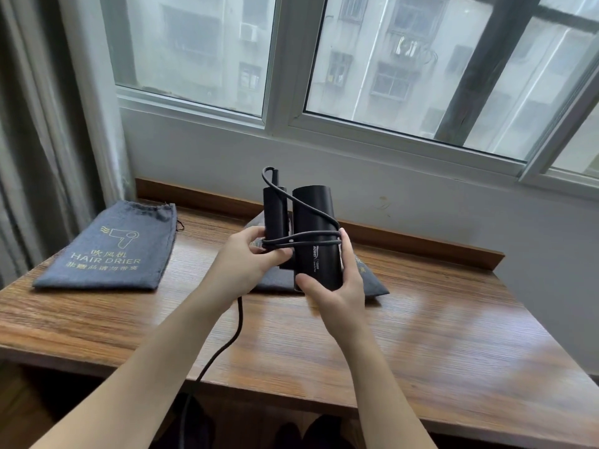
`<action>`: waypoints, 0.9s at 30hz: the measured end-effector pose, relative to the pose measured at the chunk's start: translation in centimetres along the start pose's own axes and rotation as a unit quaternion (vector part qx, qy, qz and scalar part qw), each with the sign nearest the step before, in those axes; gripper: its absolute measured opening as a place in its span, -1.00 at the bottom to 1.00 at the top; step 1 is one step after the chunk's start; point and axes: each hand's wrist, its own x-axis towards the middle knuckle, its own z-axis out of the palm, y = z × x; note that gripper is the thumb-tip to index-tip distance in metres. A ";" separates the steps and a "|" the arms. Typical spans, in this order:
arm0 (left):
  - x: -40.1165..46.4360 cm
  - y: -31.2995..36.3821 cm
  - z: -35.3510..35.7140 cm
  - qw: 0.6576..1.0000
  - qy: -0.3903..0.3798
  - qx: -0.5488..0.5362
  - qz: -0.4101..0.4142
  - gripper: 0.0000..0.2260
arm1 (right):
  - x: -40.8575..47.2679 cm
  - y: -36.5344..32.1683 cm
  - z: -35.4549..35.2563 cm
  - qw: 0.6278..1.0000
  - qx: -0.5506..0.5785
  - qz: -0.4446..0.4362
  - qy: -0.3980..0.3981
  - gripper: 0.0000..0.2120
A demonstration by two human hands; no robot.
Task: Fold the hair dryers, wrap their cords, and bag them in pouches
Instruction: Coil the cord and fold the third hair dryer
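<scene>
A black folded hair dryer (313, 215) is held upright above the wooden desk (421, 335), its handle folded against the barrel. My right hand (334, 286) grips the lower end of the barrel. My left hand (246, 264) pinches the black cord (301, 236) where it loops round the dryer's middle. One loop of cord rises over the handle's top. The loose cord (238, 322) hangs from under my left hand and runs off the desk's front edge. A grey pouch (107, 251) printed "HAIR DRIER" lies flat at the left. A second grey pouch (372, 283) lies under the dryer, mostly hidden.
The desk has a raised wooden lip (421, 239) along its back, against a white wall below a window. A grey curtain (29, 157) hangs at the left. Dark shapes show below the desk's front edge.
</scene>
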 end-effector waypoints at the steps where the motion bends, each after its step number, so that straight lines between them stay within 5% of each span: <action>1: 0.2 -0.1 0.0 1.000 0.001 0.010 -0.006 -0.79 | 0.1 0.0 0.1 1.000 -0.027 -0.011 0.004 -0.18; 8: 0.6 -0.8 0.3 0.998 0.007 0.012 -0.056 -0.50 | 0.3 1.7 0.9 0.949 -0.292 -0.074 0.088 -0.06; 13: 0.1 -0.5 1.3 0.999 -0.019 0.004 -0.042 -0.51 | -0.4 2.8 0.8 0.928 -0.344 -0.139 0.028 -0.10; 19: -0.1 -1.0 1.7 0.997 0.019 -0.073 -0.036 -0.65 | -0.4 1.4 1.2 0.971 -0.212 -0.107 -0.001 -0.16; 23: 0.0 -0.7 1.4 0.996 0.030 -0.081 -0.029 -0.58 | -0.4 1.1 1.1 0.999 -0.047 0.001 -0.019 -0.26; 27: 0.0 -0.6 1.0 0.997 0.036 -0.062 -0.028 -0.55 | -0.1 1.4 0.8 1.000 -0.017 0.023 -0.012 -0.27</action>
